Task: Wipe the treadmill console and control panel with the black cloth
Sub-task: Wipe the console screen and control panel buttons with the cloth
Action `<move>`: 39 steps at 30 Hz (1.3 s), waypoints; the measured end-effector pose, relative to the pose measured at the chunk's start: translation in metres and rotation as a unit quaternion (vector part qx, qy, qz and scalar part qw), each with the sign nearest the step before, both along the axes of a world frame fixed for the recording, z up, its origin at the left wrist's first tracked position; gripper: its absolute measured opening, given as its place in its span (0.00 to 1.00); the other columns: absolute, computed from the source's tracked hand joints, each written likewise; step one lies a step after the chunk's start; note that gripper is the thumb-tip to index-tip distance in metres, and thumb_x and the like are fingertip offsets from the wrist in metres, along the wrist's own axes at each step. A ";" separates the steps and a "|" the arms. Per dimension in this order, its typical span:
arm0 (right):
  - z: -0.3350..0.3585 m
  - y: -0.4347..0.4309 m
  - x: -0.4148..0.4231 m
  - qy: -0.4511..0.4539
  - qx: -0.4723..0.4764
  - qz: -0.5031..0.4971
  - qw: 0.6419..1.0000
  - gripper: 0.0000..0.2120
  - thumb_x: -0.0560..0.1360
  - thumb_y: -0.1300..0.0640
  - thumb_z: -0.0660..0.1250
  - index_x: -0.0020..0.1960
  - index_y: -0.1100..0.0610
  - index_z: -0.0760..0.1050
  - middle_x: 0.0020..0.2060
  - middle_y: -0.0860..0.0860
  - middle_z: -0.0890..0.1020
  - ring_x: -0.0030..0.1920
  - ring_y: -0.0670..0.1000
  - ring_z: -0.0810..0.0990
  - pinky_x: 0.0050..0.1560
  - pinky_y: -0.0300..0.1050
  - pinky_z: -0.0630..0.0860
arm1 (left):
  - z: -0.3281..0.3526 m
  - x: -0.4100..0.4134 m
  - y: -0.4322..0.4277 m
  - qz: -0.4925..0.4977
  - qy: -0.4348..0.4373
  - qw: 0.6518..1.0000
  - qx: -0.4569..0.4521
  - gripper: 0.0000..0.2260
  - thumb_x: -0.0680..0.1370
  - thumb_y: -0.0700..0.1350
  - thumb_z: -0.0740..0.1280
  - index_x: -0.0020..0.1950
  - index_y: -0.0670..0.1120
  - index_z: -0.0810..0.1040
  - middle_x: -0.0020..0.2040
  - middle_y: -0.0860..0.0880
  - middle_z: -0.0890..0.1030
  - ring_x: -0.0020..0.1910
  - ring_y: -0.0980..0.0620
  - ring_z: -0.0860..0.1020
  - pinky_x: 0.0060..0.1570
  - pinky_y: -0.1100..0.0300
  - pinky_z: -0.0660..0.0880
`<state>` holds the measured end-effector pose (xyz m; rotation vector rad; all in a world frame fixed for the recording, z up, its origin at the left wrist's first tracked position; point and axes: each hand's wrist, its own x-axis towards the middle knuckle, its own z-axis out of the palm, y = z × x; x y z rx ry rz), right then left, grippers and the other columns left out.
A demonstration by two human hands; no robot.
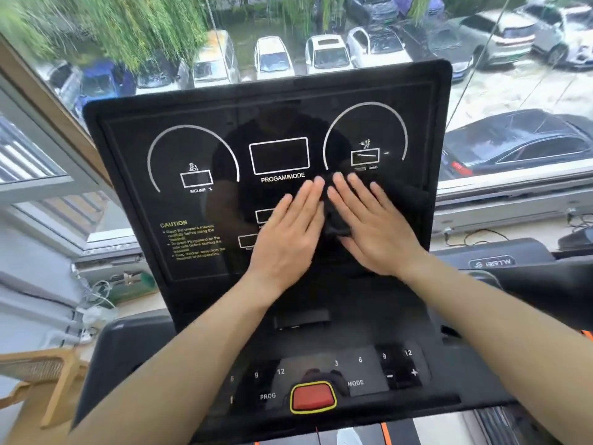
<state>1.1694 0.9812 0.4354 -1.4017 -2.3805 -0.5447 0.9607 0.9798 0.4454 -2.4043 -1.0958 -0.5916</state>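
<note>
The black treadmill console (199, 155) tilts up in front of me, with white dial arcs and a PROGRAM/MODE window. A black cloth (337, 216) lies flat against its lower right part. My left hand (288, 232) and my right hand (372, 226) both press flat on the cloth, fingers extended and side by side. Most of the cloth is hidden under the palms or blends with the dark screen. Below the console sits the control panel (369, 370) with number keys, PROG and MODE labels and a red stop button (313, 396).
A large window (288, 43) behind the console looks onto parked cars and trees. A sill with cables (99, 293) runs at the left. A wooden chair (41, 380) stands at the lower left. Another black machine (500, 261) sits at the right.
</note>
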 end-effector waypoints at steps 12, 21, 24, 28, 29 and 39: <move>0.001 0.004 0.028 0.231 0.012 -0.201 0.952 0.33 0.82 0.49 0.54 0.82 0.57 0.45 0.82 0.58 0.47 0.80 0.50 0.36 0.78 0.52 0.38 | 0.028 0.102 0.028 -0.048 -0.050 0.998 0.006 0.21 0.85 0.37 0.49 0.77 0.34 0.63 0.80 0.36 0.56 0.80 0.39 0.56 0.79 0.47 0.54; -0.068 -0.043 -0.004 0.078 -0.041 -0.094 0.992 0.43 0.77 0.46 0.60 0.81 0.56 0.38 0.81 0.52 0.40 0.81 0.55 0.39 0.79 0.51 0.37 | -0.033 0.014 -0.019 -0.041 0.074 0.996 -0.034 0.22 0.83 0.38 0.49 0.77 0.35 0.63 0.80 0.38 0.55 0.80 0.42 0.56 0.79 0.48 0.51; -0.003 0.002 0.005 0.037 0.005 -0.029 0.999 0.40 0.76 0.47 0.62 0.81 0.54 0.46 0.81 0.53 0.49 0.81 0.56 0.50 0.78 0.53 0.44 | 0.000 0.013 0.008 0.014 0.020 1.000 0.014 0.22 0.82 0.36 0.53 0.76 0.34 0.63 0.80 0.36 0.58 0.80 0.40 0.57 0.79 0.48 0.52; 0.080 0.054 0.025 0.057 0.054 -0.054 0.995 0.37 0.74 0.50 0.60 0.81 0.51 0.54 0.81 0.56 0.54 0.81 0.58 0.51 0.78 0.56 0.45 | 0.061 0.043 0.045 0.040 -0.058 0.997 0.037 0.22 0.82 0.37 0.55 0.77 0.35 0.64 0.80 0.37 0.59 0.80 0.40 0.58 0.78 0.47 0.54; 0.085 0.056 0.026 0.086 0.060 -0.078 0.991 0.37 0.75 0.51 0.61 0.82 0.51 0.54 0.81 0.56 0.54 0.81 0.58 0.51 0.79 0.55 0.44 | 0.071 0.054 0.050 0.038 -0.074 0.996 0.031 0.23 0.82 0.37 0.55 0.77 0.35 0.63 0.80 0.37 0.59 0.80 0.40 0.57 0.78 0.47 0.54; -0.068 -0.066 -0.012 0.169 -0.059 -0.124 0.976 0.38 0.73 0.61 0.67 0.80 0.55 0.56 0.81 0.54 0.53 0.81 0.57 0.47 0.78 0.59 0.50 | -0.033 0.002 -0.025 -0.073 0.070 0.994 -0.047 0.19 0.84 0.37 0.53 0.73 0.40 0.73 0.79 0.41 0.64 0.78 0.44 0.63 0.77 0.48 0.61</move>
